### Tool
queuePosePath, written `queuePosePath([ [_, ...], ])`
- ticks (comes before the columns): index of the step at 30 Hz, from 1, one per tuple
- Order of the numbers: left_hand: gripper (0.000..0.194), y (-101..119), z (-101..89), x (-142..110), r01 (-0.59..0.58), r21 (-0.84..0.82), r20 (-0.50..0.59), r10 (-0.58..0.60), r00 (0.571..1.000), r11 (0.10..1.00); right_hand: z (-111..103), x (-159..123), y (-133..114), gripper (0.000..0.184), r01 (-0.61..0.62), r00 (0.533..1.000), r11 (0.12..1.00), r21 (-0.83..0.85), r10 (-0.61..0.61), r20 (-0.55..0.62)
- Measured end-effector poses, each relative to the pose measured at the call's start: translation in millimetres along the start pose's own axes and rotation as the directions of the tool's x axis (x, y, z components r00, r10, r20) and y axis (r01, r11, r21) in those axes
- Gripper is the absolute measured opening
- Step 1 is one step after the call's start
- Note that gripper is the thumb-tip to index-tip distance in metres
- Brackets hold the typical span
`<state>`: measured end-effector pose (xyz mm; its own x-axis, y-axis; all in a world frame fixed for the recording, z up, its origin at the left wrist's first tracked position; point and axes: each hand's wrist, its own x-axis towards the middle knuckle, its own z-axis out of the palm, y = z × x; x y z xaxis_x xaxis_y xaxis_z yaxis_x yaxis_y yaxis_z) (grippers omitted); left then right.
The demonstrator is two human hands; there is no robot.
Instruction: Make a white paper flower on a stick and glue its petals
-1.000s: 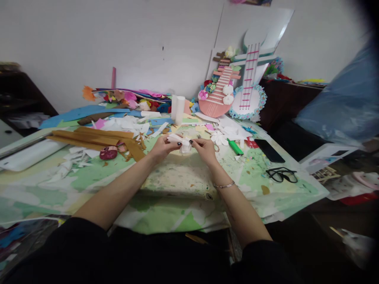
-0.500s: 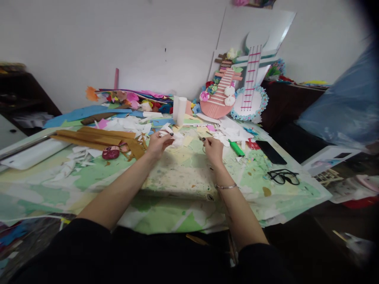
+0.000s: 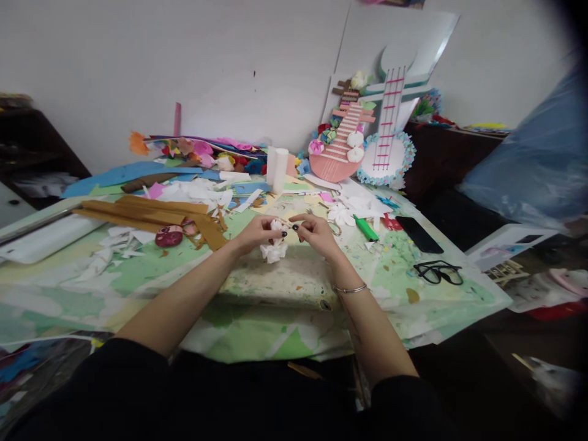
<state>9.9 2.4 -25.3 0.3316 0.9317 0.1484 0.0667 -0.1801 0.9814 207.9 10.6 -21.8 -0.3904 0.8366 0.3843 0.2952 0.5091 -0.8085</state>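
My left hand (image 3: 255,235) is closed on a crumpled white paper flower (image 3: 274,251), pinching it between thumb and fingers above the front middle of the table. Some of the flower is hidden by those fingers. My right hand (image 3: 316,235) is just right of it, thumb and index fingertips close together at the flower's upper edge; what lies between them is too small to make out. A thin gold loop (image 3: 336,228), like a scissors handle, shows behind the right hand. Whether this hand holds it or it lies on the table I cannot tell.
White paper scraps (image 3: 202,191) and brown paper strips (image 3: 138,211) litter the left. White rolls (image 3: 280,171) stand behind my hands. A green tube-like item (image 3: 365,229), a black phone (image 3: 419,235) and glasses (image 3: 438,272) lie right. Decorated paper instruments (image 3: 337,156) lean on the wall.
Both hands have come closer together and lower, the left bringing the white paper flower toward me. My right fingertips have moved left to the flower; the gold loop now shows right of them.
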Motion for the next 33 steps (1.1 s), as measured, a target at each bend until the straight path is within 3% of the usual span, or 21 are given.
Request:
queuePosePath([
  [9, 0.035, -4.2, 1.9, 1.6, 0.002, 0.057, -0.051, 0.001, 0.999, 0.998, -0.4, -0.2, -0.1, 0.031, 0.049, 0.999, 0.998, -0.031, -0.05, -0.022],
  [17, 0.036, -8.6, 1.5, 5.1, -0.054, 0.065, -0.097, 0.061, 0.993, 0.996, 0.5, -1.5, -6.6, 0.027, -0.021, 0.999, 0.998, -0.058, 0.023, 0.035],
  [22, 0.031, -9.3, 0.4, 5.1, -0.071, 0.178, -0.132, 0.095, 0.987, 0.981, 2.7, -0.3, -2.2, 0.024, -0.026, 0.999, 0.993, -0.116, 0.028, 0.021],
  [29, 0.036, -5.5, 2.2, 4.2, -0.157, 0.155, -0.082, 0.171, 0.982, 0.975, 4.9, 1.1, 3.8, 0.019, 0.046, 0.999, 0.988, -0.148, -0.043, 0.027],
  [33, 0.032, -2.5, 2.7, 3.7, -0.162, 0.226, -0.168, 0.202, 0.965, 0.961, 4.1, 1.6, 5.4, 0.022, 0.044, 0.999, 0.981, -0.19, -0.045, 0.001],
])
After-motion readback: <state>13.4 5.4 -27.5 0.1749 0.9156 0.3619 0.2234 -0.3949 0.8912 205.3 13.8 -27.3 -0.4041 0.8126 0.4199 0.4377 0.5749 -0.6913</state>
